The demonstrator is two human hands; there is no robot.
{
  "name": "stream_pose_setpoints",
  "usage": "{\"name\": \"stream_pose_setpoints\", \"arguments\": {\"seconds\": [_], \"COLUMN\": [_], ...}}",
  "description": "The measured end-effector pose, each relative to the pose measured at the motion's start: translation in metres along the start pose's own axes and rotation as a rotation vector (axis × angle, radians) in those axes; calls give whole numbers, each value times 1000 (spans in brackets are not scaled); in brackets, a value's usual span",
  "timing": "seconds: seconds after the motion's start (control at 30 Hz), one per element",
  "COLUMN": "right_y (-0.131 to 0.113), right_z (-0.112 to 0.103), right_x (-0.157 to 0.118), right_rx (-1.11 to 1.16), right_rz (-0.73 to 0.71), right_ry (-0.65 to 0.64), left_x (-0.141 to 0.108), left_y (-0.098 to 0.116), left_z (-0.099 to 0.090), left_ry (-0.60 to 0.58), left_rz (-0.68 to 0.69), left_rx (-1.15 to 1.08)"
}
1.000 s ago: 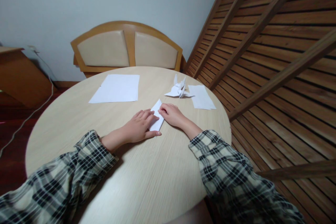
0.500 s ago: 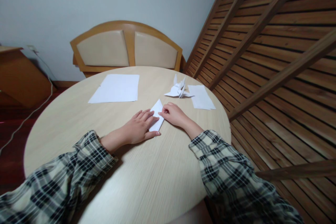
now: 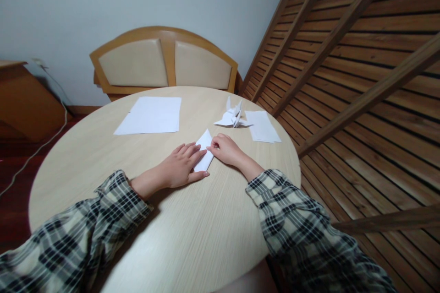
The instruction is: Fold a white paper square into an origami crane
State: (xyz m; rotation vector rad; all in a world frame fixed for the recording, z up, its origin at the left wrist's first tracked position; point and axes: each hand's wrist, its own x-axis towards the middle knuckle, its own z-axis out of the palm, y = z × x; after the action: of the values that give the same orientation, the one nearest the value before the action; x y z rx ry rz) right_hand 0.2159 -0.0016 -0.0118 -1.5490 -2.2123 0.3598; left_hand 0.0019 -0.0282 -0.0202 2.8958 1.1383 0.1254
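Note:
A small folded piece of white paper lies on the table with its pointed end facing away from me. My left hand rests flat over its left side, fingers spread and thumb at the near end. At the right edge of the paper, my right hand is closed, thumb and index finger pinched on that edge. Just beyond my right hand stand folded white paper cranes, close together; I cannot tell exactly how many.
The round pale wooden table carries a stack of white sheets at the back left and smaller white sheets at the right. A padded headboard stands behind it. A slatted wooden frame leans close along the right side.
Both hands keep nearly the same hold on the folded paper. The whole view has shifted very slightly.

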Motion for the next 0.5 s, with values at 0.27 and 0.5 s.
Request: {"name": "stream_pose_setpoints", "arguments": {"seconds": [0.27,0.5], "right_y": [1,2], "right_z": [1,1], "right_x": [0,0], "right_rx": [2,5], "right_rz": [-9,-14], "right_ry": [0,-10], "left_x": [1,1], "left_y": [1,-1], "left_z": [-4,-6], "left_ry": [10,4], "left_rz": [14,37], "left_rx": [14,-7]}}
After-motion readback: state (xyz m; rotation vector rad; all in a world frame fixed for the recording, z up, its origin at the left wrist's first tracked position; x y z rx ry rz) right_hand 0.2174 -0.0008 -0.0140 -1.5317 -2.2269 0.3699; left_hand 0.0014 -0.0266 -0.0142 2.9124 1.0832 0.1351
